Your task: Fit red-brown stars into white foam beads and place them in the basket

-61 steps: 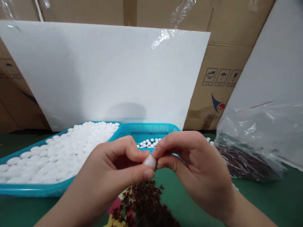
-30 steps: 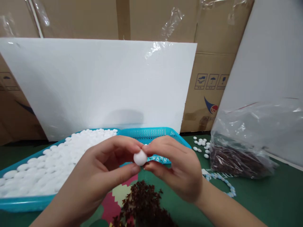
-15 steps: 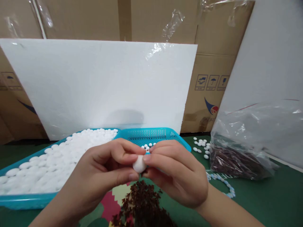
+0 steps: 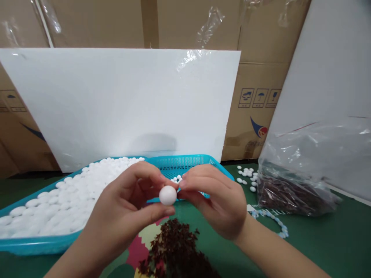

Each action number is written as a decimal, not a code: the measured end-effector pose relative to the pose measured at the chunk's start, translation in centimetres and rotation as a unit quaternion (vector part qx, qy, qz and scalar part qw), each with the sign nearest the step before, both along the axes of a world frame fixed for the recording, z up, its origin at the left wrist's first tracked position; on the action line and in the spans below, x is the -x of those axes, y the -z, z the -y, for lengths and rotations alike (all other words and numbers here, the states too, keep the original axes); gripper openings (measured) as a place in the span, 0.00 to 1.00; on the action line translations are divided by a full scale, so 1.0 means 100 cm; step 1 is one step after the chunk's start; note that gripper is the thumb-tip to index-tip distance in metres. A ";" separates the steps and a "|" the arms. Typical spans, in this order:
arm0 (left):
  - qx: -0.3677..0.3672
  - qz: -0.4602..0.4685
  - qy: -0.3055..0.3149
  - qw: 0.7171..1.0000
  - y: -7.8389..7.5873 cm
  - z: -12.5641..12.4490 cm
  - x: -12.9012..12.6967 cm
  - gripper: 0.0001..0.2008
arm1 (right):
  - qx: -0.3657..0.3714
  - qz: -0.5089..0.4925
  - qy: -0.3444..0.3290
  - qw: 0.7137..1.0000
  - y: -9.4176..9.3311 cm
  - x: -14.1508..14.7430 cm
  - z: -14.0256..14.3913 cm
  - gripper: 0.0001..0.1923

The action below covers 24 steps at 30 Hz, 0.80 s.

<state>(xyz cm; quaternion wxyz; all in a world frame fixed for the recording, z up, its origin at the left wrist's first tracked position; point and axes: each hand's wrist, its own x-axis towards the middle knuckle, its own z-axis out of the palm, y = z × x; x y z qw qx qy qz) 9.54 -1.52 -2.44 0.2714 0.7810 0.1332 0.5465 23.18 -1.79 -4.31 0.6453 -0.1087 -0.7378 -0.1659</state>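
A smooth white ball [image 4: 167, 195] sits between the thumb and fingers of my left hand [image 4: 121, 208]. My right hand [image 4: 217, 197] is pinched just beside the ball's right side; its fingertips hide whatever they hold. Below both hands lies a pile of small dark reddish-brown, star-shaped pieces [image 4: 179, 247]. Behind my fingers stands a blue basket [image 4: 216, 164] with a few white balls [image 4: 176, 178] in it. To the left, a second blue basket [image 4: 31, 247] is heaped with white balls [image 4: 63, 204].
At the right, a clear plastic bag [image 4: 295, 193] holds more dark brown pieces. Loose white balls [image 4: 246, 173] lie beside it, and a bead string [image 4: 274, 220] lies nearer on the green table mat [image 4: 327, 243]. A white board [image 4: 139, 96] leans against cardboard boxes [image 4: 188, 23] behind.
My right fingertips have drawn back slightly from the ball, which now shows more fully. My left thumb and fingers have spread a little around it.
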 end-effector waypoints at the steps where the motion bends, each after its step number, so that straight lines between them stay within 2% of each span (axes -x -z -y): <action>1: -0.015 -0.007 -0.015 1.000 0.000 0.000 0.000 0.12 | 0.010 -0.003 0.001 1.000 0.000 0.001 0.000 0.05; 6: -0.082 0.017 -0.103 0.991 0.005 -0.004 -0.003 0.09 | 0.080 -0.011 0.024 0.996 0.001 0.005 -0.001 0.06; 10: -0.074 0.040 -0.098 0.992 0.009 -0.006 -0.003 0.10 | 0.128 -0.011 0.006 0.992 0.001 0.007 0.002 0.09; 14: -0.068 0.043 -0.082 0.993 0.010 -0.006 -0.002 0.11 | 0.138 -0.003 -0.019 0.990 0.002 0.008 0.003 0.10; 22: -0.079 0.039 -0.130 0.988 0.012 -0.005 -0.004 0.10 | 0.137 0.001 -0.056 0.989 0.007 0.008 -0.002 0.13; 24: -0.072 0.047 -0.159 0.984 0.013 -0.003 -0.004 0.10 | 0.148 -0.005 -0.079 0.986 0.007 0.008 -0.003 0.14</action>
